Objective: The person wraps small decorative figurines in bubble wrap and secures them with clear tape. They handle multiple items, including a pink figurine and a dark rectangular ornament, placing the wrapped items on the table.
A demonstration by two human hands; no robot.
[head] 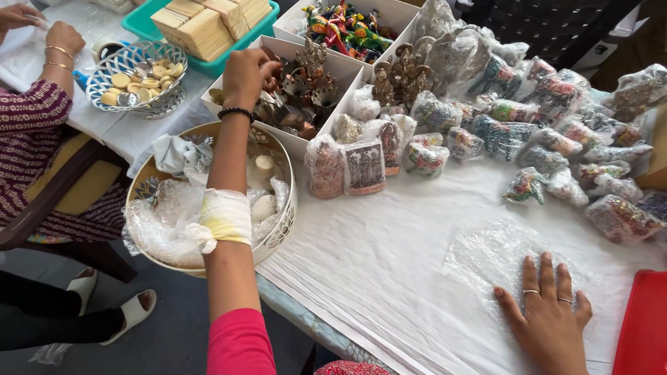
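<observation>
My left hand (244,73) reaches into a white box (316,144) of dark metal figurines (306,87), its fingers curled on one at the box's near left corner. A white bandage wraps that forearm, and a black bead band sits at the wrist. My right hand (547,316) lies flat, fingers spread, on a clear sheet of bubble wrap (486,253) spread on the white tablecloth (375,257). It holds nothing.
Under my left arm stands a round tin (281,226) with bubble wrap and pale round pieces. Several wrapped figurines (542,139) crowd the far right. A teal tray of wooden blocks (208,28), a wire basket (139,76), another person's arm (42,97) and a red tray (646,326) are nearby.
</observation>
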